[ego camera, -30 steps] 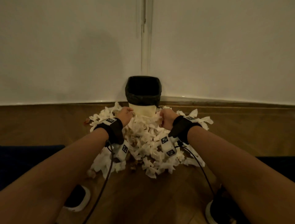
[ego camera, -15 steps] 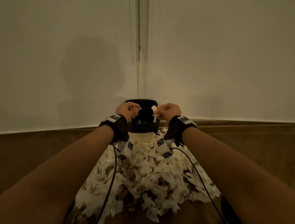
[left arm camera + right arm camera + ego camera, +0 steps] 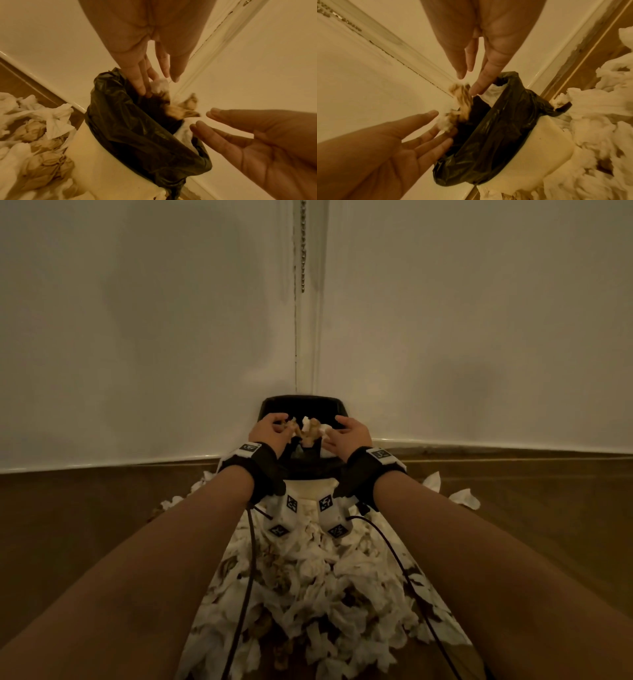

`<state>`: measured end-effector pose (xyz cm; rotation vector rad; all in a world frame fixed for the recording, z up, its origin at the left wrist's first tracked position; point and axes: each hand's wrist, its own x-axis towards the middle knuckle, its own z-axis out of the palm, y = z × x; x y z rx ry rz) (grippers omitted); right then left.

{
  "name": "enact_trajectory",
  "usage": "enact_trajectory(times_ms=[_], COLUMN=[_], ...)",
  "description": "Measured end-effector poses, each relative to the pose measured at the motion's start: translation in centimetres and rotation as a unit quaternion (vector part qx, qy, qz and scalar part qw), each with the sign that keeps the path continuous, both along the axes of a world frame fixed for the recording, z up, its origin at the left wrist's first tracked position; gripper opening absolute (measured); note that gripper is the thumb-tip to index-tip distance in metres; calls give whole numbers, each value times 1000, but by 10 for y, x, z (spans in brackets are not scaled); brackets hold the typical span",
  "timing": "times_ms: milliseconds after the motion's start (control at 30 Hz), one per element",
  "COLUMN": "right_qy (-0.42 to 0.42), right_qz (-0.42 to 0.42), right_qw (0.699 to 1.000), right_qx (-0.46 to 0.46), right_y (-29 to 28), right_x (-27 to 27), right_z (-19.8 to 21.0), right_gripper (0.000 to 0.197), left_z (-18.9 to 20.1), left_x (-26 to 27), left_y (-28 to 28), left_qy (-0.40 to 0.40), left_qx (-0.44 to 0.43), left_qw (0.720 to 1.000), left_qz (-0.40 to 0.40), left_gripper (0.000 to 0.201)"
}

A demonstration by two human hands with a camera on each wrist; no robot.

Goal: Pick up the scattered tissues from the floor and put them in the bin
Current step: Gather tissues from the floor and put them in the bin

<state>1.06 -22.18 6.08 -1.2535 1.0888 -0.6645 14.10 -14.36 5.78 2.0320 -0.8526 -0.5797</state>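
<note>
- The walls (image 3: 137, 337) meet in a corner straight ahead, pale and bare, with a thin bead chain (image 3: 303, 244) hanging down the corner seam.
- The floor (image 3: 85, 525) is brown wood, running up to a pale skirting strip at the foot of the walls.
- A big heap of tissues (image 3: 308, 594) covers the floor in front of the bin, white with brown-stained pieces mixed in, and it reaches right up against the bin's base. A few loose ones lie off to the right near the wall.
- The bin (image 3: 310, 487) stands in the corner, cream-coloured, lined with a black bag (image 3: 133, 121) folded over its rim.
- The left hand (image 3: 269, 431) is over the left side of the bin's mouth. In the left wrist view its fingers (image 3: 140, 81) are nearly straight and spread, thumb apart from them, with nothing clamped between them.
- The right hand (image 3: 352, 433) is over the right side of the mouth. Its fingers (image 3: 481, 81) are also stretched out and parted, gripping nothing.
- Black wrist straps with white marker blocks sit on both forearms, cables trailing back toward the person.
- A small clump of tissues (image 3: 310, 429), white and brown, is between the two hands above the bin's opening. It brushes the fingertips, and no finger closes on it. Another white piece (image 3: 493, 90) lies just inside the bag.
</note>
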Motion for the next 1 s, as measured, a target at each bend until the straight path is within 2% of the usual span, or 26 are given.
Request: enact_trajectory(times_ms=[67,233,367,467,633,833,1000], right_qy=[16,54,61,111,179,226,245], right_qz=[-8,-11,-14,-6,31,96,96], right_qw=[1000,997,997,993,983,963,957], right_qx=[-5,-50,-40,-42,-1,109,125], right_y=[3,18,36,50,83,127,148], right_x=[1,-15,-41,-65,-106,-143,-149], right_z=[-3,-11,-23,-38,-69,-106,-127], right_gripper=[43,29,22,21,20,15,17], left_z=[-2,-4,-7,-20,-54,-109,-141], left_x=[1,-2,-24,-49,-88,-122,-126], left_y=[3,19,37,53,95,154,184], left_qy=[27,18,-8,33,58,82,-24], left_qx=[3,-33,-61,-58,48,191,299], left_qw=[1000,999,998,998,995,970,932], left_qz=[-5,2,10,-12,-70,-127,-205], left_gripper=[40,33,26,25,24,18,16])
